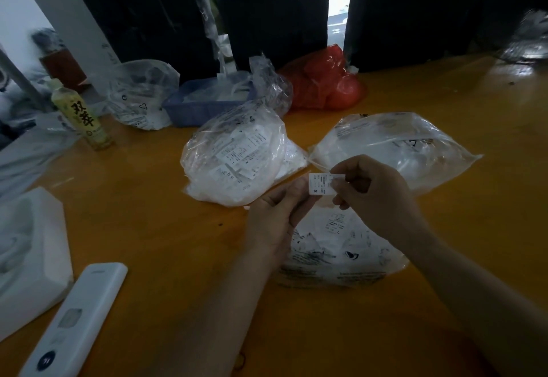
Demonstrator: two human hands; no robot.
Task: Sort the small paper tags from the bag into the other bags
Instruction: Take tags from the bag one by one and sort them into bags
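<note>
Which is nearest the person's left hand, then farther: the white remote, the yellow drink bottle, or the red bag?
From the left hand:
1. White remote, near left, by the table's front edge.
2. Yellow drink bottle, far left.
3. Red bag, at the back.

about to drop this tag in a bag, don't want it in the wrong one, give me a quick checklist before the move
1. Tag secured: ok, the left hand and right hand both pinch it.
2. Size readable: ok, an S shows on its lower part.
3. Held above the source bag: ok, that bag lies flat under the hands.
4. Which bag takes S: cannot tell; the left clear bag shows tags marked L, the right clear bag is unreadable.
5. Target bag mouth open: cannot tell for either.
6. Path clear: ok, bare table lies between.
</note>
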